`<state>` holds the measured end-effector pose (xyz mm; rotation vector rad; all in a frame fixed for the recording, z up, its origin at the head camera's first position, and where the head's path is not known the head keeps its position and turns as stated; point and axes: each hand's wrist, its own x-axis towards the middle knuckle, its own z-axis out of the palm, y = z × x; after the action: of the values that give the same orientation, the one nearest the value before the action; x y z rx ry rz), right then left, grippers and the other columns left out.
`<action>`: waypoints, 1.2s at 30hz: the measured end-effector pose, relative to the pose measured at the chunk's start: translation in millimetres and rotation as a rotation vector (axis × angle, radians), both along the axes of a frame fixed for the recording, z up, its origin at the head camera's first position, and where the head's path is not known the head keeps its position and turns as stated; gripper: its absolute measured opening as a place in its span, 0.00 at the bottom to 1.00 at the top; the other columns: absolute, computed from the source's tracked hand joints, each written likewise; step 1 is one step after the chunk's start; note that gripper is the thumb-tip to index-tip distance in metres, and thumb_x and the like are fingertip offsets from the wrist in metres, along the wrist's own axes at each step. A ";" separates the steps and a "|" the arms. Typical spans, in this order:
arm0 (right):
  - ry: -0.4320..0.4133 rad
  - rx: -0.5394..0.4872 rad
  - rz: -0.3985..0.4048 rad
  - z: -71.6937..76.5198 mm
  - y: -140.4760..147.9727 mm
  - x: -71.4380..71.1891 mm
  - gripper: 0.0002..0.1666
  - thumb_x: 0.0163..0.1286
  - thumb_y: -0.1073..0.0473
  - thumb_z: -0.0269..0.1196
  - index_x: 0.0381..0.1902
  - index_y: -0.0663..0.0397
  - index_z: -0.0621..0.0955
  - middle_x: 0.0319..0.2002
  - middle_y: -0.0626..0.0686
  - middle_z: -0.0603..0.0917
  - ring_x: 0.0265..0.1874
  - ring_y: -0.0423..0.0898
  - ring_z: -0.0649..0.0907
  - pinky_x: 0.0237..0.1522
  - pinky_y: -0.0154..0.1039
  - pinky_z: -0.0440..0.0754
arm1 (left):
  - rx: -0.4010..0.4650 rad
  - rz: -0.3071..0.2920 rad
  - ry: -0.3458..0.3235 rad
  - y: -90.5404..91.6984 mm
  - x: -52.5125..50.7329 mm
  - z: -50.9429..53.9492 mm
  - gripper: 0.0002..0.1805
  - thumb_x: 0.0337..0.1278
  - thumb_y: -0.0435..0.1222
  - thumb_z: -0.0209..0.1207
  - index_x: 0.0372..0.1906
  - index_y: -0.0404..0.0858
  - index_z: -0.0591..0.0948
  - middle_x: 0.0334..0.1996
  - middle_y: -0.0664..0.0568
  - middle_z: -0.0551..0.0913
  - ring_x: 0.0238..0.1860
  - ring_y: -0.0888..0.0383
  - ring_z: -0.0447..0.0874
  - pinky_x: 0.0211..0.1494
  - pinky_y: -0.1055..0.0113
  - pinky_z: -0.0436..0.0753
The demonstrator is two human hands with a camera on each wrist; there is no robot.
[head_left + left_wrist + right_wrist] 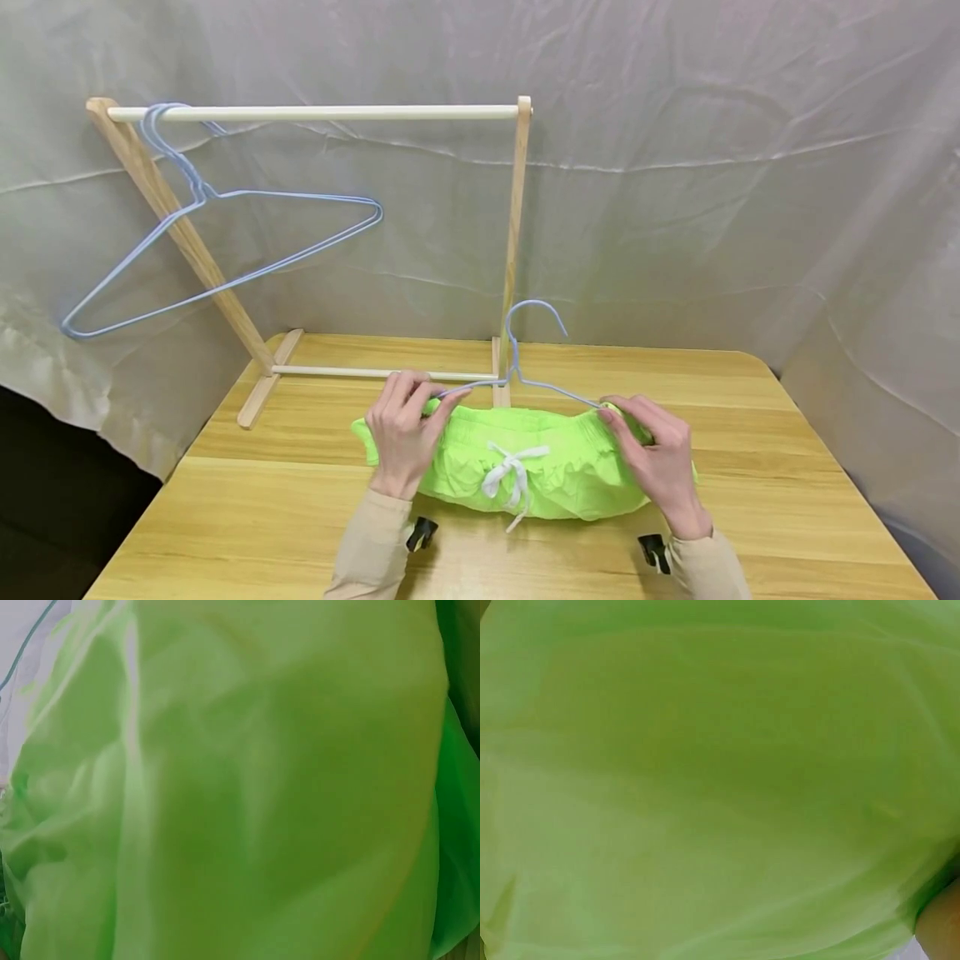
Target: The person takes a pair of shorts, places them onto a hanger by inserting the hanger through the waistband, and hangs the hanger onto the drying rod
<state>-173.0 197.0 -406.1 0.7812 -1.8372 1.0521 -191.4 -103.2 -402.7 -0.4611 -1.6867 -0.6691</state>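
Bright green shorts (555,475) with an elastic waistband and a white drawstring bow (512,475) are held up over the table. A light blue wire hanger (555,389) rises from behind the waistband, its hook upward; its lower part is hidden by the cloth. My left hand (405,433) pinches the waistband's left end, where the hanger's left arm meets it. At the other end, my right hand (660,450) grips the waistband beside the hanger's right shoulder. Green fabric (262,787) fills most of the left wrist view. In the right wrist view, cloth (705,787) covers nearly everything.
Behind the shorts stands a wooden rack with a white top rail (322,112). More blue hangers (225,287) hang at its left end. The wooden table (750,467) reaches back to a grey curtain (675,208).
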 end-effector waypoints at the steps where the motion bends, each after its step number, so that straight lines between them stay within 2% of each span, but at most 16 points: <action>1: -0.001 0.002 -0.003 0.2 -0.2 -0.3 0.07 0.63 0.66 0.70 0.36 0.67 0.87 0.21 0.54 0.83 0.18 0.30 0.69 0.19 0.23 0.65 | -0.001 0.003 -0.003 0.0 0.2 0.5 0.27 0.62 0.56 0.62 0.20 0.37 0.82 0.22 0.51 0.80 0.23 0.57 0.74 0.19 0.72 0.70; 8: 0.021 0.024 -0.042 6.4 -3.2 -1.0 0.12 0.69 0.61 0.66 0.36 0.69 0.86 0.21 0.57 0.83 0.19 0.31 0.71 0.19 0.23 0.66 | 0.016 0.005 -0.032 -1.2 1.3 4.6 0.27 0.65 0.55 0.59 0.21 0.37 0.82 0.18 0.50 0.83 0.20 0.57 0.75 0.17 0.74 0.67; 12: 0.010 0.056 -0.107 14.7 -6.7 0.4 0.12 0.70 0.61 0.64 0.40 0.67 0.87 0.25 0.58 0.87 0.23 0.35 0.78 0.28 0.24 0.75 | 0.045 -0.012 -0.035 -3.9 0.3 8.3 0.28 0.66 0.55 0.58 0.21 0.36 0.81 0.17 0.48 0.83 0.18 0.56 0.76 0.17 0.72 0.69; 16: -0.008 0.078 -0.153 24.9 -11.7 0.4 0.12 0.71 0.61 0.62 0.42 0.65 0.87 0.30 0.59 0.89 0.28 0.43 0.84 0.41 0.24 0.80 | 0.059 -0.026 -0.034 -7.3 -0.8 15.9 0.29 0.66 0.56 0.57 0.20 0.35 0.82 0.16 0.48 0.82 0.16 0.56 0.75 0.17 0.72 0.68; 18: -0.012 0.065 -0.142 30.3 -14.7 -0.8 0.11 0.71 0.62 0.62 0.42 0.65 0.87 0.30 0.59 0.89 0.26 0.42 0.82 0.38 0.23 0.78 | 0.063 -0.038 -0.040 -9.3 -1.1 21.4 0.29 0.66 0.56 0.58 0.20 0.35 0.82 0.16 0.49 0.82 0.16 0.56 0.74 0.17 0.72 0.67; 21: -0.004 0.027 -0.100 38.6 -19.2 -3.7 0.12 0.71 0.62 0.62 0.41 0.68 0.86 0.27 0.60 0.88 0.22 0.36 0.77 0.29 0.23 0.74 | 0.058 -0.041 -0.044 -13.6 -1.5 31.0 0.29 0.64 0.57 0.59 0.20 0.36 0.83 0.16 0.50 0.82 0.15 0.57 0.74 0.18 0.73 0.67; 24: 0.010 0.006 -0.060 47.9 -23.9 -6.8 0.12 0.72 0.62 0.62 0.41 0.69 0.86 0.25 0.59 0.86 0.19 0.31 0.69 0.21 0.24 0.66 | 0.067 -0.043 -0.047 -19.1 -2.1 40.8 0.29 0.63 0.57 0.61 0.19 0.37 0.83 0.16 0.51 0.81 0.15 0.58 0.74 0.18 0.73 0.66; 27: 0.042 0.019 -0.065 57.2 -27.9 -10.5 0.11 0.72 0.64 0.62 0.41 0.68 0.87 0.26 0.59 0.87 0.19 0.32 0.71 0.22 0.24 0.68 | 0.091 -0.059 -0.059 -25.3 -2.0 50.3 0.28 0.62 0.57 0.62 0.19 0.37 0.83 0.16 0.51 0.81 0.16 0.57 0.75 0.18 0.72 0.66; 31: 0.065 0.051 -0.096 68.7 -32.3 -15.8 0.09 0.70 0.67 0.62 0.41 0.67 0.88 0.29 0.60 0.89 0.21 0.42 0.81 0.30 0.23 0.76 | 0.114 -0.067 -0.080 -34.0 -2.3 62.1 0.28 0.60 0.57 0.63 0.19 0.37 0.83 0.16 0.51 0.81 0.16 0.57 0.75 0.20 0.72 0.67; 36: 0.038 0.078 -0.121 84.9 -39.2 -23.1 0.08 0.69 0.68 0.62 0.38 0.66 0.88 0.32 0.62 0.90 0.29 0.56 0.89 0.40 0.27 0.83 | 0.114 -0.060 -0.079 -45.6 -4.1 74.9 0.28 0.60 0.57 0.63 0.20 0.36 0.84 0.17 0.49 0.82 0.17 0.57 0.76 0.24 0.76 0.69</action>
<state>-196.1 157.8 -321.2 0.7216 -1.8778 0.8873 -195.5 -148.9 -327.7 -0.4105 -1.7041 -0.8324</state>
